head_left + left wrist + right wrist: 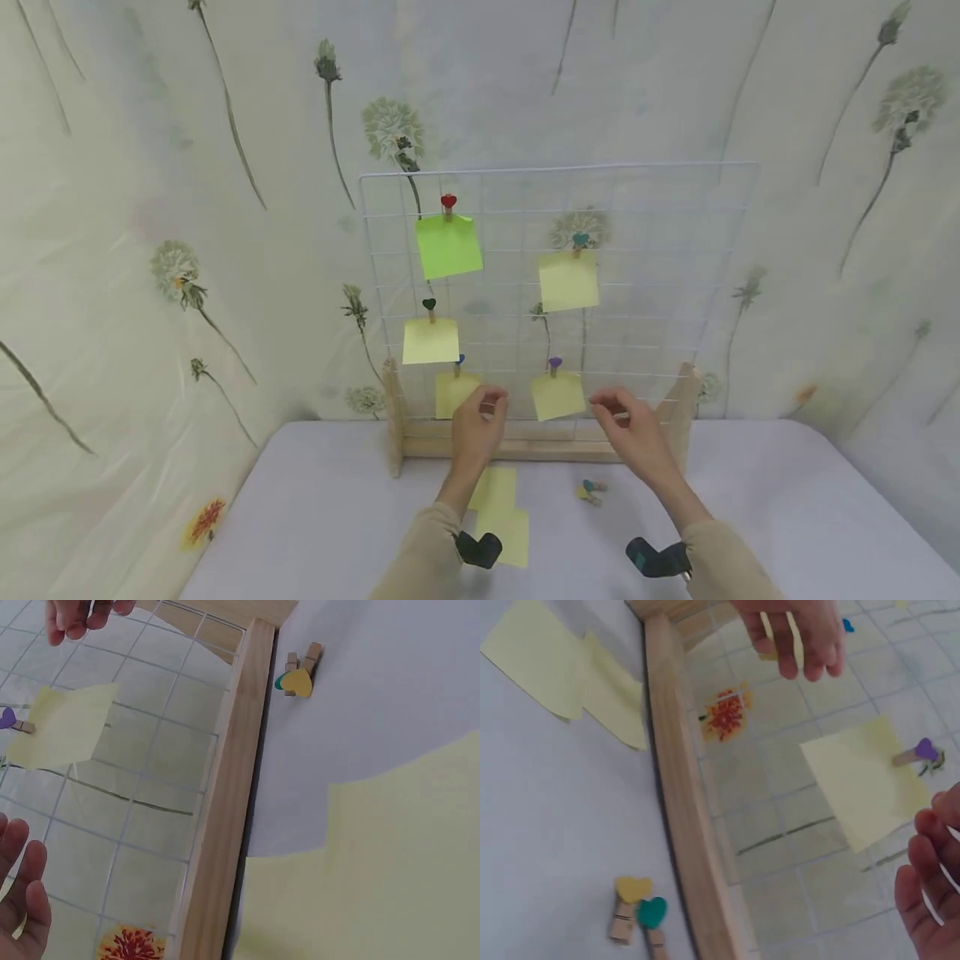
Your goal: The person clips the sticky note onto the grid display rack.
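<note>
A yellow sticky note (558, 397) hangs low on a white wire grid (517, 250), clipped by a small clothespin with a purple heart (555, 362). My left hand (477, 425) is just left of this note, fingers loosely bent and holding nothing. It overlaps another yellow note (452, 392) under a blue-heart clothespin, partly hidden behind it. To the right of the purple-heart note is my right hand (637, 429), its fingers loosely curved around nothing. In the right wrist view the right fingertips (924, 821) lie close to the note's edge.
Higher on the grid hang a green note (450, 247) and yellow notes (568, 282) (431, 342), each clipped. A wooden stand (540, 451) holds the grid. Loose yellow notes (504, 533) and two heart clothespins (591, 492) lie on the white table (315, 508).
</note>
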### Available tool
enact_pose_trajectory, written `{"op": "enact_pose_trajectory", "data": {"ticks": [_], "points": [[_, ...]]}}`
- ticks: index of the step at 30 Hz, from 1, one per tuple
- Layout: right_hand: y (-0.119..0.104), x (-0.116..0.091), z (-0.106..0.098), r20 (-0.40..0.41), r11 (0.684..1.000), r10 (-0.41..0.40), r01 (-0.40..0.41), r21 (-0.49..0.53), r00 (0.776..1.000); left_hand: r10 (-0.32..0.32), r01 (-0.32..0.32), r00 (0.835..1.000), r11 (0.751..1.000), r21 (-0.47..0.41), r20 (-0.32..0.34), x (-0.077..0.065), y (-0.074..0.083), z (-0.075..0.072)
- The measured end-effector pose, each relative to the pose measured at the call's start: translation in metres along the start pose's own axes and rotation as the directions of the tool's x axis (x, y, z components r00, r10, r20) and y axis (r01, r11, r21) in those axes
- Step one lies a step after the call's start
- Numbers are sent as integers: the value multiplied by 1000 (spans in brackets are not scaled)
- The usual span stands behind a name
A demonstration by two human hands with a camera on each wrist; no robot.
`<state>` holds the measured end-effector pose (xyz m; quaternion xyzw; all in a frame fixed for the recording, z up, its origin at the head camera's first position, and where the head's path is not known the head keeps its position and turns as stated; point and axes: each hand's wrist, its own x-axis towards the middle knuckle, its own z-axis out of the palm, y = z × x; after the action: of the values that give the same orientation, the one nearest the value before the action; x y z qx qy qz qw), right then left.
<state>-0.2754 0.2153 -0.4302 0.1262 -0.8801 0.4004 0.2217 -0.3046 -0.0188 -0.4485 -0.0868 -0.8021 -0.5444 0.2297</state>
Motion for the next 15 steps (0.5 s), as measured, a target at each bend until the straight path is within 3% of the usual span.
{"op": "enact_pose_trajectory", "data": {"ticks": [5, 11, 15], "points": [[15, -22, 8, -10, 992, 85, -84, 94, 996, -10, 10, 996, 1000, 7, 88, -13, -23, -4], [28, -43, 24, 27, 955, 206, -207, 212, 978, -11, 5, 985, 999, 36, 172, -29, -47, -14], [35, -48, 29, 37, 941, 256, -257, 218, 966, 15, -17, 981, 1000, 9, 194, -33, -58, -15]]}}
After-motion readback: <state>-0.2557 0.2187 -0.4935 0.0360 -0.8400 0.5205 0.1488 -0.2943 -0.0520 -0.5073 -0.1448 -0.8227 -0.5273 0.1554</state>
